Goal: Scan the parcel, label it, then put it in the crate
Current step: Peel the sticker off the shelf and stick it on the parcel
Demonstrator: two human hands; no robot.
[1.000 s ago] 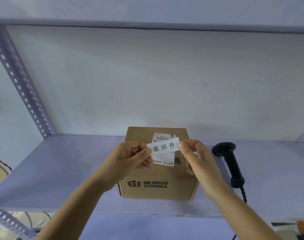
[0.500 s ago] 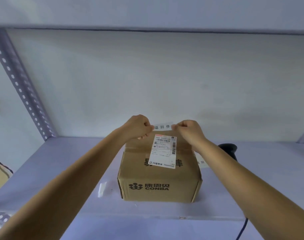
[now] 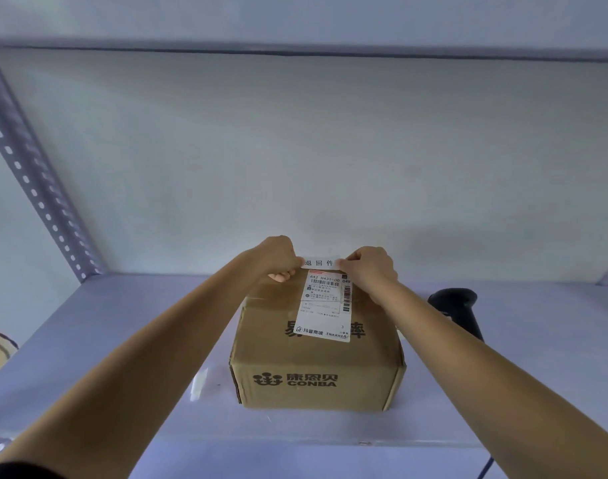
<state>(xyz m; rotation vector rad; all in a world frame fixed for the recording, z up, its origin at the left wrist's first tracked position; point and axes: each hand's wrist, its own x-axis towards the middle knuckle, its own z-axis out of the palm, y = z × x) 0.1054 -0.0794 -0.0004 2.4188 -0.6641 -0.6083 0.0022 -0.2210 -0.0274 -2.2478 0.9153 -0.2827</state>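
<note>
Both hands pinch a small white label (image 3: 319, 263), one at each short end: the left hand (image 3: 281, 256) has its grip closed on the left end, the right hand (image 3: 370, 267) on the right end, so the strip is stretched flat between them. It sits at the far top edge of the parcel (image 3: 318, 354), just above the shipping slip (image 3: 325, 305) already stuck there; whether it touches the cardboard yet I cannot tell.

The label looks thin, light and floppy, likely sticky on the back, so holding it by the ends and keeping it taut seems the right way to lay it without creases. The parcel is a brown cardboard box, stiff and probably not heavy; it rests on the shelf (image 3: 122, 326) in front of the person and would best be lifted with a hand on each side wall.

A black scanner (image 3: 459, 311) lies on the shelf just to the right of the box, partly behind the right forearm. A slip of clear backing (image 3: 198, 385) lies to the left. No crate is in view. Nothing blocks the top of the box.
</note>
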